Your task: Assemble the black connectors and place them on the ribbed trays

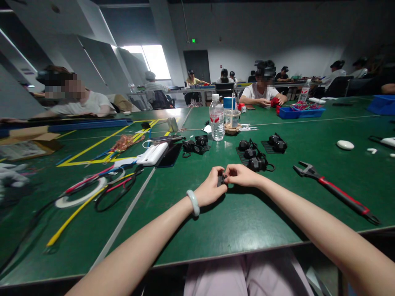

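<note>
My left hand (211, 187) is closed on a small black part (221, 179), its thumb below and fingers curled over the top. From the other side, the pinched fingertips of my right hand (240, 175) meet the same part; whether they grip it or something smaller is hidden. Just beyond my hands lie black plastic fittings (253, 154) with round knobs and ribbed strips. A second group of black fittings (275, 143) sits farther right, and more black pieces (197, 144) rest to the left.
A water bottle (217, 117) and a cup with a straw (232, 117) stand ahead. An adjustable wrench (336, 192) lies right. Cables (77, 213), a white power bank (153, 154) and a dark phone (169, 155) are left. Co-workers sit across and at the left.
</note>
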Tool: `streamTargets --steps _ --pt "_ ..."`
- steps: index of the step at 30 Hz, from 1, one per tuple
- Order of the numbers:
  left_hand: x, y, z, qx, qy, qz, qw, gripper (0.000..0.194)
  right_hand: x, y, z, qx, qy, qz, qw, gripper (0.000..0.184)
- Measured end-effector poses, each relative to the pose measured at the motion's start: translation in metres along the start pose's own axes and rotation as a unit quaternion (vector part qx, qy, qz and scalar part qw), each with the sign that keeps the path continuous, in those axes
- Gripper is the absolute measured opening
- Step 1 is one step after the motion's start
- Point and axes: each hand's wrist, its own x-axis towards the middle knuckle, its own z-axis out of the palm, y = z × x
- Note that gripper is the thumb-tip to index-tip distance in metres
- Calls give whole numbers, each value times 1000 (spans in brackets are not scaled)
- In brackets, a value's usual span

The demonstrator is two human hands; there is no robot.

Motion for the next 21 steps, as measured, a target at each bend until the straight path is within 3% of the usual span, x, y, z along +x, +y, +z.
streamTargets --steps 21 --pt "-1 3 0 -13 3 -17 1000 41 -3 -3 -3 -4 -5 -4 1000 20"
